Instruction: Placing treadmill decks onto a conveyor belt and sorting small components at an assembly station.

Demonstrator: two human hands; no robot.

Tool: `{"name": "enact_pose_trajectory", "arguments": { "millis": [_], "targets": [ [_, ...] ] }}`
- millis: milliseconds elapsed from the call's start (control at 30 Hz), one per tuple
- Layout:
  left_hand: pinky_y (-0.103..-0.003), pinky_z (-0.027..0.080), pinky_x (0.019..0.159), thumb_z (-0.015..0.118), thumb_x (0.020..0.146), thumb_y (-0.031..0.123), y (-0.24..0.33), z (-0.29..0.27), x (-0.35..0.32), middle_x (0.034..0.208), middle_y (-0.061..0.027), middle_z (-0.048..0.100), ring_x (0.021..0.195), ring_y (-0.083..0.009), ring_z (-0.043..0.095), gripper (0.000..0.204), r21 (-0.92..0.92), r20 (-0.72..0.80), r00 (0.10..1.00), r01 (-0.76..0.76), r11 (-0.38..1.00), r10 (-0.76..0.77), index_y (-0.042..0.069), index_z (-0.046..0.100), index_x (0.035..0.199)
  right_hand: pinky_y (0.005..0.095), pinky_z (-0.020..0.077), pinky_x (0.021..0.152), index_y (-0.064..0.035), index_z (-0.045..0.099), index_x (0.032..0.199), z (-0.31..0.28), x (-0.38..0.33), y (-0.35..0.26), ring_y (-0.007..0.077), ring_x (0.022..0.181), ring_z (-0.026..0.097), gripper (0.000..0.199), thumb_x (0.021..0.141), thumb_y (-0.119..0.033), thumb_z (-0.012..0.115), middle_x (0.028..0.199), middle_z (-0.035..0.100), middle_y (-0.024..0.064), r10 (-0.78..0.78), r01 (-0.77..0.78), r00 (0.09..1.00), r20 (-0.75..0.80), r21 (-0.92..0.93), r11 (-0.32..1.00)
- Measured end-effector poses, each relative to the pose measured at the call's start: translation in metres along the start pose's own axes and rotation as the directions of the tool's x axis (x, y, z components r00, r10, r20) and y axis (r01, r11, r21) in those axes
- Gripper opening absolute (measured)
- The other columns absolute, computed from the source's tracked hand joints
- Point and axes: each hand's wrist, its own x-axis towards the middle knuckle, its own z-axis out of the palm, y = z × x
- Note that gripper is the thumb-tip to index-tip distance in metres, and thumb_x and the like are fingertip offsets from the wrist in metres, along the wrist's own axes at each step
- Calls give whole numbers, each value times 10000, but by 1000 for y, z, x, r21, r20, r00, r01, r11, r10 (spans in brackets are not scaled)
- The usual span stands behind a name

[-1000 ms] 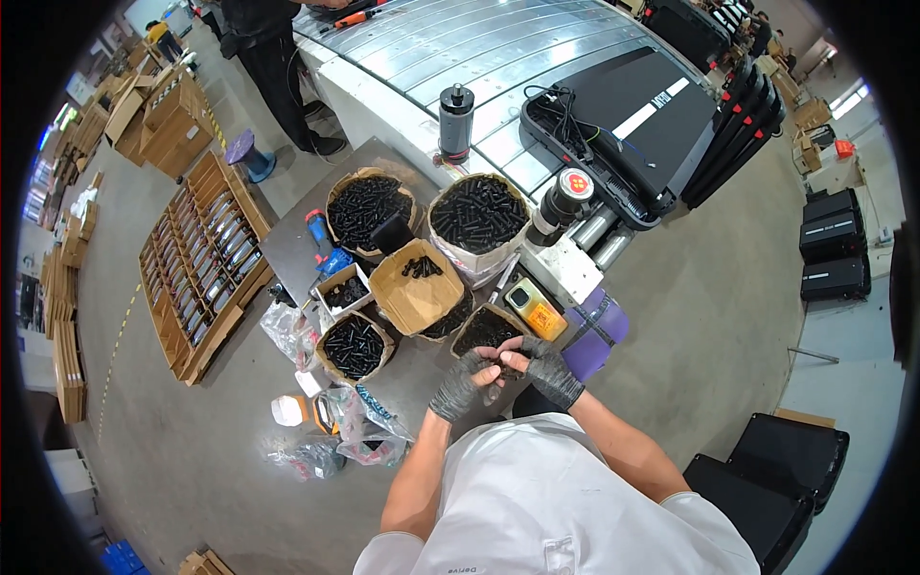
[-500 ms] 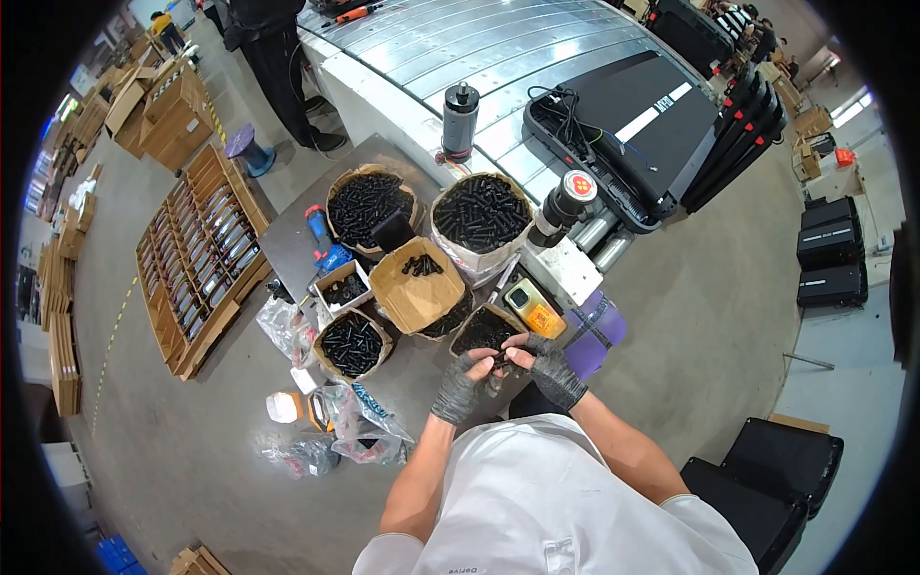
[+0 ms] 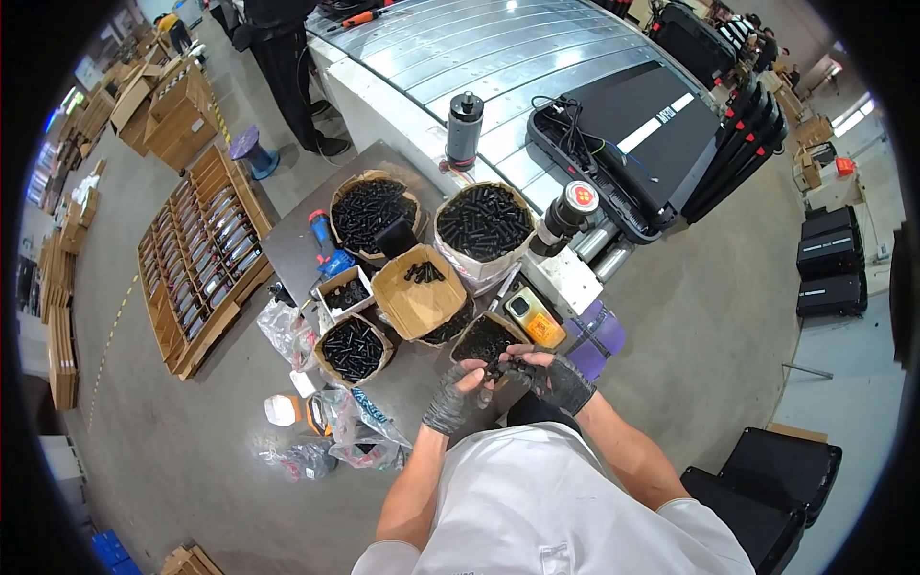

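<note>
My left hand (image 3: 454,397) and my right hand (image 3: 554,376), both in dark grey fingerless gloves, meet at the near edge of the table. Their fingertips are closed on small black parts (image 3: 494,369), too small to name exactly. Just beyond the fingers stands a small open carton (image 3: 458,351) of fine black pieces. To its left is a tan paper-lined box (image 3: 402,311) with a few black bolt-like pieces in it. Bags of black bolt-like pieces (image 3: 353,349) stand around that box. A yellow-backed phone (image 3: 537,319) lies right of the small carton.
A blue power tool (image 3: 331,251) lies at the table's left. Beyond the table, a metal roller conveyor (image 3: 412,72) carries a grey motor-like cylinder (image 3: 464,129) and a black treadmill-like unit (image 3: 632,125). Plastic bags (image 3: 359,426) are near the left edge. Someone in dark trousers (image 3: 286,86) stands behind.
My right hand's fingers have shifted and spread a little around the small black parts. My left hand stays close beside them. The whole view has tilted slightly.
</note>
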Motion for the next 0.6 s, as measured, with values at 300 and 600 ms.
{"name": "enact_pose_trajectory", "arguments": {
  "millis": [300, 600],
  "targets": [
    [-280, 509, 607, 667, 896, 173, 6, -1, 1, 801, -59, 664, 691, -156, 624, 212, 63, 40, 999, 14, 998, -17, 56, 616, 1065, 332, 445, 1026, 38, 551, 1227, 24, -1, -11, 223, 1112, 593, 342, 920, -107, 591, 1152, 625, 140, -41, 22, 995, -88, -214, 977],
    [-269, 511, 634, 673, 896, 182, 5, 7, 2, 808, -50, 662, 706, -139, 621, 228, 117, 58, 998, -1, 993, -6, 33, 611, 1056, 311, 447, 982, 17, 578, 1203, 27, -1, -10, 192, 1085, 589, 317, 937, -151, 605, 1108, 650, 113, -141, 58, 980, -139, -478, 876]
  ]
}}
